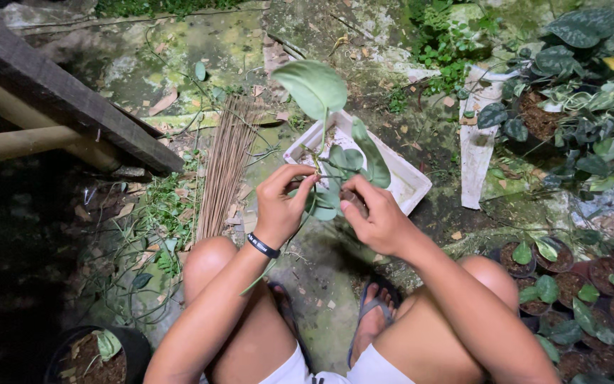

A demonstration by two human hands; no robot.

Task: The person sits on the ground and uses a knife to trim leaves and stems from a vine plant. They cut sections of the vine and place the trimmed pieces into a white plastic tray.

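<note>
Left hand [281, 203]: raised at frame centre, black band on the wrist; thumb and fingertips pinched shut on the stem of the plant cutting [335, 160].
Right hand [376, 217]: just to the 3 o'clock side of the left hand, fingers curled closed around the lower, darker end of the same cutting; what exactly lies inside the grip is hidden by the fingers.
Plant cutting: held between both hands above the ground, one large pale-green leaf standing up toward 12 o'clock, smaller dark leaves bunched by the fingers.
White tray [406, 181]: on the ground directly behind the hands, toward 1 o'clock, tilted corner-on.
Stick bundle [225, 167]: thin brown sticks lying at 10 o'clock from the hands.
Potted plants [570, 284]: small black pots with green leaves clustered at 4 o'clock; a bigger leafy mass at 2 o'clock.
Black pot [97, 355]: at 8 o'clock, soil and a single leaf inside.
Wooden beam [58, 92]: runs across the 10 o'clock corner.
</note>
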